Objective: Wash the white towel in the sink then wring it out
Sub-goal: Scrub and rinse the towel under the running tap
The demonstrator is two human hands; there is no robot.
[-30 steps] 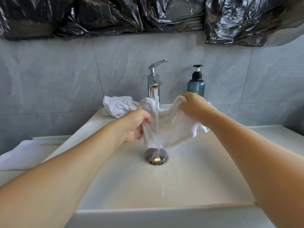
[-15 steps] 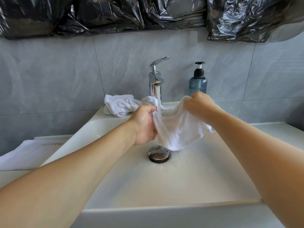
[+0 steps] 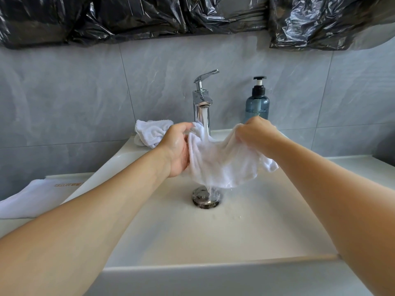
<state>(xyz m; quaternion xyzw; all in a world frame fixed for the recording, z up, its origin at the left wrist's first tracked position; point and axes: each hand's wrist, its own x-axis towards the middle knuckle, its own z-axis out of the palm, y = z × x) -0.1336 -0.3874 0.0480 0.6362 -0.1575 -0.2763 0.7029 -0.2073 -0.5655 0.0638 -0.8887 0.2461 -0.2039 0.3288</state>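
Under the tap [image 3: 202, 103], over the sink [image 3: 245, 236], the white towel [image 3: 222, 165] hangs slung crosswise between both hands. The left hand [image 3: 177, 150] grips one end beside the stream, the right hand [image 3: 255, 131] pinches the other, farther out; wringing needs them closer.

1. Soap dispenser bottle [image 3: 257, 103], blue-tinted with a black pump, stands upright at 3 o'clock of the faucet.
2. Folded cloth [image 3: 32, 199] with gold lettering lies on the counter at 9 o'clock.
3. Black plastic sheeting [image 3: 149, 16] hangs crumpled at 12 o'clock over grey wall tiles [image 3: 64, 92].
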